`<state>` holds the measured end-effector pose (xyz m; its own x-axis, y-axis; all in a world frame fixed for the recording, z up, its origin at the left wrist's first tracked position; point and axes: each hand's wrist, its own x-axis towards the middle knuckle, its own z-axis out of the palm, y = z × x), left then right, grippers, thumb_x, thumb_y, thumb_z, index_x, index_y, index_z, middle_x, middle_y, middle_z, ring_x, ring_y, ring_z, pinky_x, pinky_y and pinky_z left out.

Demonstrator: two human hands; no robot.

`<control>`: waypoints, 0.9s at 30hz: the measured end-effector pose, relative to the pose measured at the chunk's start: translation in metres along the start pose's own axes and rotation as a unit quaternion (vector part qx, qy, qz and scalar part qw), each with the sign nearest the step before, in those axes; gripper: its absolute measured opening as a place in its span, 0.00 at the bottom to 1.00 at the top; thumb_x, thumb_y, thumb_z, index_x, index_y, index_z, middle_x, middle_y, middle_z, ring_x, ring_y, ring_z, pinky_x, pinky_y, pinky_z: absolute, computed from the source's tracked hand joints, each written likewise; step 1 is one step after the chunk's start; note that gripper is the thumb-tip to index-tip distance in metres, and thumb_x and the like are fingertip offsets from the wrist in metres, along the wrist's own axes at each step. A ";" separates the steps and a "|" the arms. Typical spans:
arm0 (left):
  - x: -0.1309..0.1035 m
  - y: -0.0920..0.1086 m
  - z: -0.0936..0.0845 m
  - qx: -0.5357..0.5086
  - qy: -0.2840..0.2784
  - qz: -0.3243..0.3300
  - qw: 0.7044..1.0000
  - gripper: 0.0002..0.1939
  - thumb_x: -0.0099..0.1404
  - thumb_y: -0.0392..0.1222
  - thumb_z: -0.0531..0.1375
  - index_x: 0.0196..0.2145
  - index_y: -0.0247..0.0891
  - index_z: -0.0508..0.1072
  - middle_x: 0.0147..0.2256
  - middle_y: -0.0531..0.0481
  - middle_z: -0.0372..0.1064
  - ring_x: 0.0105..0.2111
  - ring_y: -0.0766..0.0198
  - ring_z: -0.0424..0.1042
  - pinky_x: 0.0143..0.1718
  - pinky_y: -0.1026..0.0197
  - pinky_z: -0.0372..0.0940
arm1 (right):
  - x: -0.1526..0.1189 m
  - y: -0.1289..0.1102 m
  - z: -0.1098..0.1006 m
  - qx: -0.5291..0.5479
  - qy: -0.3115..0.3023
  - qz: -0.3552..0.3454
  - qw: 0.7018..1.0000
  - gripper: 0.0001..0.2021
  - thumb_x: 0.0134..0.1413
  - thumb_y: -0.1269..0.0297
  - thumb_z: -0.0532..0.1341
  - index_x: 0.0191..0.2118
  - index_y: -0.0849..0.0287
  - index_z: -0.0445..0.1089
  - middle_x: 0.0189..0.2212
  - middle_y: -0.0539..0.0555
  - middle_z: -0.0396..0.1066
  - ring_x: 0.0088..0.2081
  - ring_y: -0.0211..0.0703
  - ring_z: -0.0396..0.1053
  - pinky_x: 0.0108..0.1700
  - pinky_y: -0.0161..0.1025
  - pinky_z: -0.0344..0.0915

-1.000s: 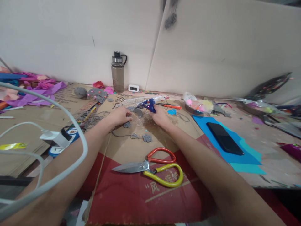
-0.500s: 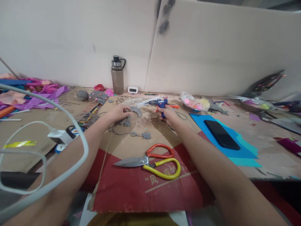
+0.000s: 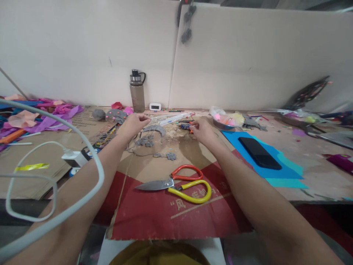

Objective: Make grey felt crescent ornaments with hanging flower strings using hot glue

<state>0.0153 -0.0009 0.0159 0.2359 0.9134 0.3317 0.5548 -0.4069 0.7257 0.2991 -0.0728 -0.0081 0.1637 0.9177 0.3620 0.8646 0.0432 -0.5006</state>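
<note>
My left hand (image 3: 134, 125) is raised over the cardboard, thumb and fingers pinched together; whatever they hold is too small to make out. Just below and right of it lies a grey crescent (image 3: 154, 129), near grey flower-shaped pieces (image 3: 145, 141) on a cord. My right hand (image 3: 203, 129) has its fingers closed at a blue hot glue gun (image 3: 184, 126) with an orange part, and partly hides it. Another grey flower (image 3: 171, 156) on the cord lies closer to me. Scissors (image 3: 176, 184) with one red and one yellow handle rest on the red part of the cardboard (image 3: 143, 221).
A water bottle (image 3: 137, 92) and small digital clock (image 3: 154, 106) stand by the wall. At right are a bowl (image 3: 224, 124) of colourful bits and a black phone (image 3: 259, 152) on blue sheets. A white cable (image 3: 100, 173) loops across the left, near coloured paper (image 3: 24, 119).
My left hand has lifted up and away from the grey crescent, leaving more of it visible. My right hand has turned, and the glue gun now sits lower and is more hidden.
</note>
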 end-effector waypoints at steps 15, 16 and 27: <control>-0.022 0.034 0.003 0.002 -0.146 0.035 0.989 0.18 0.56 0.54 0.59 0.31 0.35 0.77 0.27 0.49 0.73 0.27 0.66 0.67 0.27 0.65 0.58 | -0.049 -0.059 0.019 0.097 -0.262 -0.187 0.942 0.04 0.51 0.71 0.58 0.27 0.59 0.68 0.27 0.50 0.69 0.30 0.37 0.64 0.33 0.34 0.57; -0.023 0.037 0.004 -0.004 -0.178 0.033 0.984 0.18 0.57 0.54 0.59 0.32 0.36 0.77 0.28 0.49 0.74 0.28 0.66 0.68 0.27 0.66 0.58 | -0.047 -0.057 0.018 0.115 -0.261 -0.165 0.944 0.04 0.52 0.70 0.58 0.28 0.59 0.67 0.26 0.49 0.68 0.29 0.37 0.63 0.32 0.34 0.56; -0.034 0.043 0.019 -0.074 -0.414 -0.007 0.907 0.17 0.55 0.52 0.62 0.37 0.37 0.77 0.29 0.47 0.74 0.28 0.65 0.70 0.28 0.66 0.62 | -0.031 -0.037 0.018 0.399 -0.303 0.042 0.865 0.08 0.46 0.61 0.63 0.27 0.59 0.65 0.23 0.48 0.70 0.23 0.34 0.64 0.28 0.32 0.61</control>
<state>0.0464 -0.0486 0.0243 0.7819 0.5900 -0.2012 0.4645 -0.3363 0.8192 0.2536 -0.0959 -0.0147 -0.2775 0.9589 -0.0592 0.2197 0.0033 -0.9756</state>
